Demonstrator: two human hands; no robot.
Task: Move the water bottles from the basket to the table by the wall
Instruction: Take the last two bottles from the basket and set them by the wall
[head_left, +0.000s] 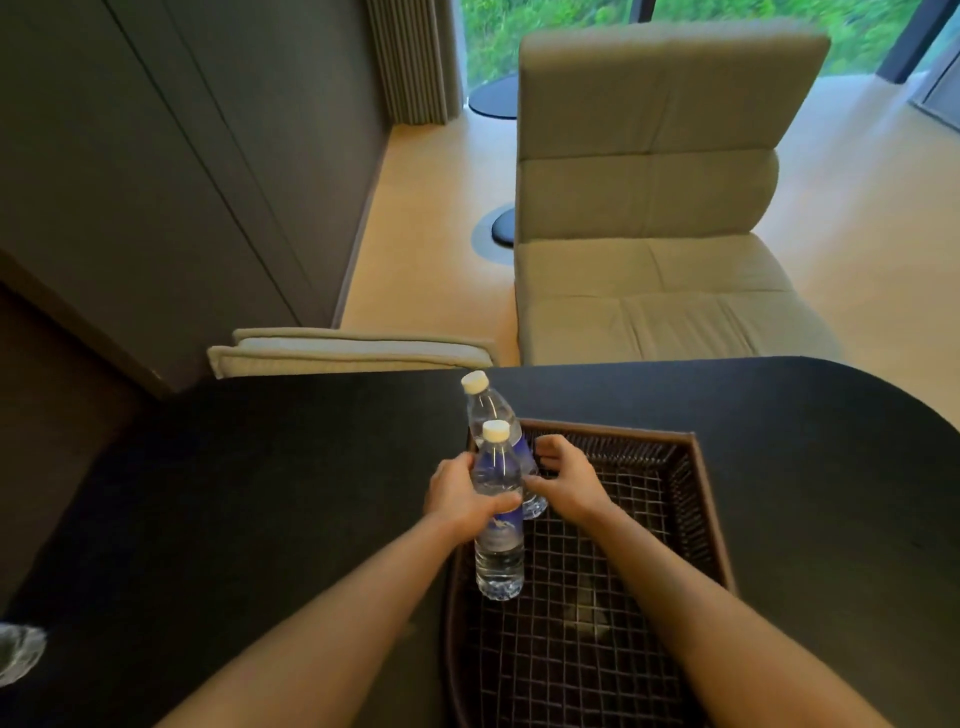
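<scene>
Gripping near clear plastic water bottle (498, 519) in left hand (457, 499), right hand (566, 475) curling around far bottle (491, 410); lifting straight, clearing dark woven basket (711, 519) rim.

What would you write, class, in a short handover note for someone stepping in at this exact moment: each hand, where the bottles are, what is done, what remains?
Left hand: closed around the nearer clear plastic water bottle with the white cap, held upright over the basket's left edge.
Right hand: fingers on the farther clear white-capped bottle; a full grip cannot be confirmed.
Both bottles are at the dark woven rectangular basket, which sits on the black rounded table.
Done: bottles taken hold of. No other bottles show in the basket.
Left: carry both to the table by the wall and set them down.
</scene>
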